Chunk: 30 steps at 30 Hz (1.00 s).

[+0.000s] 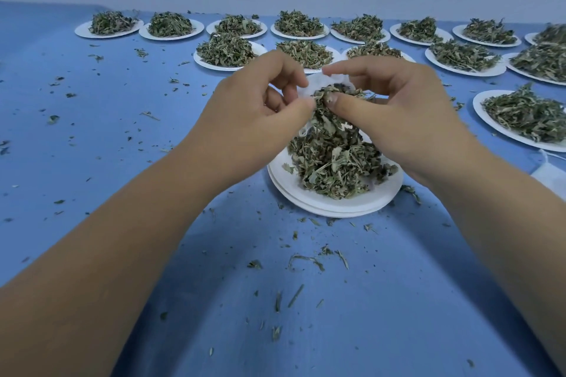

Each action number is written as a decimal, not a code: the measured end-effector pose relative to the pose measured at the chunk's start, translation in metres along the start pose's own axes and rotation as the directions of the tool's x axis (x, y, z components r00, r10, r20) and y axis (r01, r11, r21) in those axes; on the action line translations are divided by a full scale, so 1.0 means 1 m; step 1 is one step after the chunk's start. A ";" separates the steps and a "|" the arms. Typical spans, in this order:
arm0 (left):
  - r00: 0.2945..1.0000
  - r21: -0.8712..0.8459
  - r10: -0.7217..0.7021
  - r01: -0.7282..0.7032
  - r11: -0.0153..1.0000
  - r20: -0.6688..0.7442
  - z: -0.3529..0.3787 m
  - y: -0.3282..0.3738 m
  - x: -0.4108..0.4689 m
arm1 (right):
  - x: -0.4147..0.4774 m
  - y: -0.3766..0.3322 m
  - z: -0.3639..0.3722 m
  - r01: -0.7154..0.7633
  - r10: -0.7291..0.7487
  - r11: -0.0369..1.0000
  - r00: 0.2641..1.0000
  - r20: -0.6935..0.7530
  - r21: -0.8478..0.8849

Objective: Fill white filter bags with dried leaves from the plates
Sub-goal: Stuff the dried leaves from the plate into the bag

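Observation:
A white filter bag (318,82) is held up over the near paper plate (333,202), its mouth stretched open between both hands. My left hand (254,113) pinches the bag's left edge. My right hand (395,110) pinches the right edge, thumb pressing a clump of dried leaves (330,119) into the opening. The bag's lower part is hidden behind the leaves and my fingers. A heap of dried leaves (337,165) lies on the plate directly below.
Several white plates heaped with dried leaves stand in rows at the back (226,53) and to the right (526,116). Leaf crumbs litter the blue tablecloth (122,131). A white bag (548,171) lies at the right edge.

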<state>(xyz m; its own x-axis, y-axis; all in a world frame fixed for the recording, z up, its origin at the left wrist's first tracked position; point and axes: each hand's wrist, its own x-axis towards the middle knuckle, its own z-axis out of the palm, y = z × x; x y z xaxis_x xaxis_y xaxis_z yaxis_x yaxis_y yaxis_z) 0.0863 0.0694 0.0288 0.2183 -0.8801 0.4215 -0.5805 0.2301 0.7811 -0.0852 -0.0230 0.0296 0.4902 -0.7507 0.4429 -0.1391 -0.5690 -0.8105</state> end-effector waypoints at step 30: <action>0.976 0.105 0.077 -0.057 0.993 -0.202 0.017 0.010 -0.004 | -0.002 -0.016 0.014 -0.026 -0.001 0.975 0.993 -0.117 -0.221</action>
<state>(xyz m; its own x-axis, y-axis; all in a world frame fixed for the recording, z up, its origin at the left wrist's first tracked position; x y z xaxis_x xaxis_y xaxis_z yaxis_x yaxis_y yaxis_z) 0.0662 0.0685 0.0271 0.3267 -0.7577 0.5650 -0.6714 0.2347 0.7029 -0.0722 -0.0076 0.0368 0.3859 -0.7846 0.4852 -0.3379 -0.6097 -0.7170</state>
